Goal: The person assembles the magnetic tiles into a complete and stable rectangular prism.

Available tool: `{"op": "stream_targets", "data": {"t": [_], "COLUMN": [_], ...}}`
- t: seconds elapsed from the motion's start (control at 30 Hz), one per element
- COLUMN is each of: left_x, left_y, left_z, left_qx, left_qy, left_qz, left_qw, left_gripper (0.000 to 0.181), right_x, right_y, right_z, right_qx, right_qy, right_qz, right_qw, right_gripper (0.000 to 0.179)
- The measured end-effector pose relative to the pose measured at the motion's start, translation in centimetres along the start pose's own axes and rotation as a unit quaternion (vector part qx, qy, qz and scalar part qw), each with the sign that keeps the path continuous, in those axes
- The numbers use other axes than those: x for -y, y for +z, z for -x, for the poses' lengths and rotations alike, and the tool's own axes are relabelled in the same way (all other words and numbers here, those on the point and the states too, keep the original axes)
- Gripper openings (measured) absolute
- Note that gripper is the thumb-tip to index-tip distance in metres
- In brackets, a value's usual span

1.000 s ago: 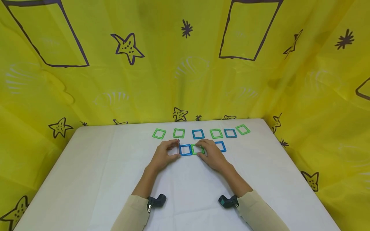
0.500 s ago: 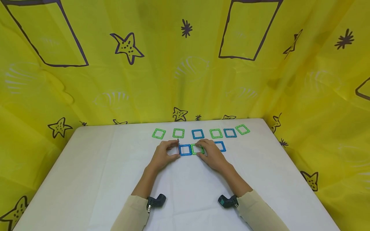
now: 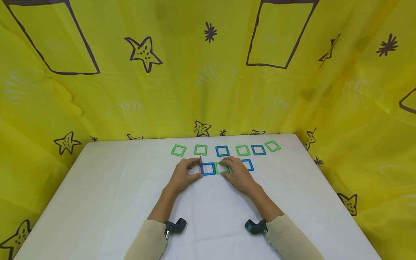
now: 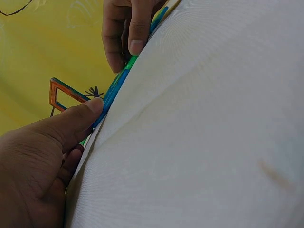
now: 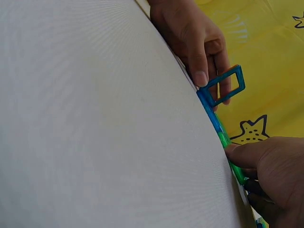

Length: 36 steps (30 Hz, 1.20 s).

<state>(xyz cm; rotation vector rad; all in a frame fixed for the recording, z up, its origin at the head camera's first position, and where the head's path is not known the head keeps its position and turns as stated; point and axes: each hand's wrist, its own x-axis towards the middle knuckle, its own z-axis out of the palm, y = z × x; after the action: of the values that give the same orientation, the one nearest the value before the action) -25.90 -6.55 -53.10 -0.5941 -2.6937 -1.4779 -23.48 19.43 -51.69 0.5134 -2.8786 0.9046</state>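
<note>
Tip: hold upright frame point(image 3: 200, 166) sq. to flat blue frame point(image 3: 209, 174), edges flush, light pressure only | Loc: upright at blue's L edge, flat green frame point(image 3: 218, 173) at blue's R | L hand point(image 3: 182, 176): clamped on upright, near & far sides | R hand point(image 3: 241, 176): pinching green | 2 hands apart, angled inward

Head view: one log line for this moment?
left grip: holds upright frame | right grip: holds flat green frame | flat blue frame: between the two
</note>
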Motion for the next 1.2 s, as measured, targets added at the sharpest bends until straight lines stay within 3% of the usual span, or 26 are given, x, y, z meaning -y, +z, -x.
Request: {"op": "stream_targets", "data": {"t": [0.9,1.2], "left_x": [0.1,0.1], "left_y": [0.1,0.0], "left_z": [0.1,0.2], "left_qx": [-0.002,-0.002], "left_qy": [0.002,0.007], "left_qz": [-0.005,0.001], "left_qw": [1.0,1.0], "left_gripper": [0.062,0.062], "right_x": [0.0,-1.0], "right_y": [-0.7,-1.9], "right_z": [0.2,0.4], "right_qx": [-0.008,0.007], "right_qy": [0.001,0.042], "right_qz": [-0.008,-0.021], "right_qw": [0.9999,0.9989], "right_gripper": [0.053,0.061]}}
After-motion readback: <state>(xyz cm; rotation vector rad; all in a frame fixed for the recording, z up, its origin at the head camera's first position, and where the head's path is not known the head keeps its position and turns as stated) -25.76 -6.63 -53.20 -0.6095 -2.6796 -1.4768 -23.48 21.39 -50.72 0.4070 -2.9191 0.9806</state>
